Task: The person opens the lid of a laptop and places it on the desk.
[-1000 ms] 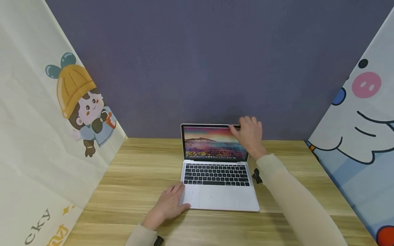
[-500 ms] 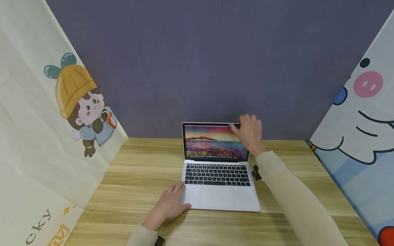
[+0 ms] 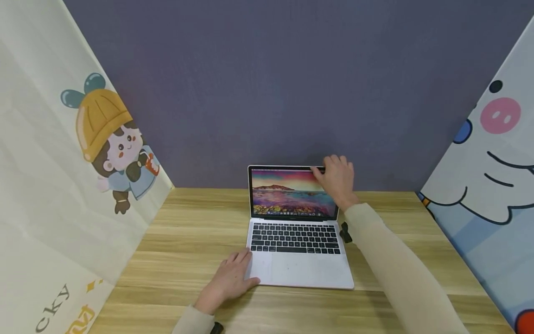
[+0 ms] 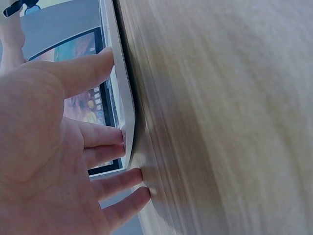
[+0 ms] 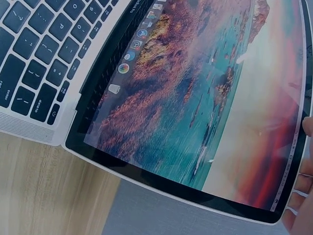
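Note:
A silver laptop (image 3: 298,273) lies on the wooden table with its lid raised and its screen (image 3: 288,192) lit by a coastal wallpaper. My right hand (image 3: 338,181) pinches the top edge of the screen near its right corner, thumb in front and fingers behind. In the right wrist view only the fingertips (image 5: 299,188) show at that edge. My left hand (image 3: 228,278) touches the base's front left corner, and its thumb rests on the front edge. From the left wrist view, the fingers (image 4: 115,188) look extended, some on the laptop's side and some by the tabletop.
A grey-purple partition (image 3: 283,83) rises behind the table (image 3: 183,232), close behind the laptop. White cloths with cartoon prints, a child in a yellow hat (image 3: 104,116) and a pig-nosed figure (image 3: 500,116), hang on both sides. Dark pieces (image 3: 345,233) show by the wrists.
My right hand has tilted the screen slightly farther back, and the wallpaper looks clearer. My left hand stays at the front left corner. The whole view has shifted a little.

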{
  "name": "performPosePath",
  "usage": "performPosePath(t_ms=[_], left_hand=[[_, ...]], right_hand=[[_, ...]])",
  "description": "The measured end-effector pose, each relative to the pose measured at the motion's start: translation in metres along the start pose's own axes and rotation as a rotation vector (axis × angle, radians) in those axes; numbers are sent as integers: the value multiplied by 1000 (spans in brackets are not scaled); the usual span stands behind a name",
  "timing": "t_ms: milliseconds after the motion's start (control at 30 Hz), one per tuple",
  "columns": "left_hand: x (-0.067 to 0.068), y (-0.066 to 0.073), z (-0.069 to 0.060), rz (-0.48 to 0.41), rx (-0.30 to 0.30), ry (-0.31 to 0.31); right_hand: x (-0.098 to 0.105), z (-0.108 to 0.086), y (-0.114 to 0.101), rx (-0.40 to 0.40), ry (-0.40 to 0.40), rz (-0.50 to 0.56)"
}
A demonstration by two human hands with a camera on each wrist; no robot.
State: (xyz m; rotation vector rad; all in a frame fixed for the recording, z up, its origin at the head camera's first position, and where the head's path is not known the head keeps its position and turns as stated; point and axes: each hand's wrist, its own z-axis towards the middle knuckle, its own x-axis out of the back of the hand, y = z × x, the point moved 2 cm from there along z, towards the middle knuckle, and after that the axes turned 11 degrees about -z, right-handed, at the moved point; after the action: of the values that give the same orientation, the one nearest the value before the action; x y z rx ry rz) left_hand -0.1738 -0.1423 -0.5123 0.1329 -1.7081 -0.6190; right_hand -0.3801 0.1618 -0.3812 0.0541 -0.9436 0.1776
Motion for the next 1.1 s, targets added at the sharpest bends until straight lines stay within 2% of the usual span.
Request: performPosePath(t_ms=[300,567,867,1100], left_hand=[[-2,-4,-3,-8,0,-1],[-8,-7,-3,3,-16,27],[0,-3,-7,-3,-26,14],[1,-2,-7,4,-7,-10]], right_hand=[[-3,-1,-2,9,10,-8],[-1,-2,-3,-4,8,-23],[-2,3,-7,-23,-26,-56],[-4,2,-3,5,-37,-62]])
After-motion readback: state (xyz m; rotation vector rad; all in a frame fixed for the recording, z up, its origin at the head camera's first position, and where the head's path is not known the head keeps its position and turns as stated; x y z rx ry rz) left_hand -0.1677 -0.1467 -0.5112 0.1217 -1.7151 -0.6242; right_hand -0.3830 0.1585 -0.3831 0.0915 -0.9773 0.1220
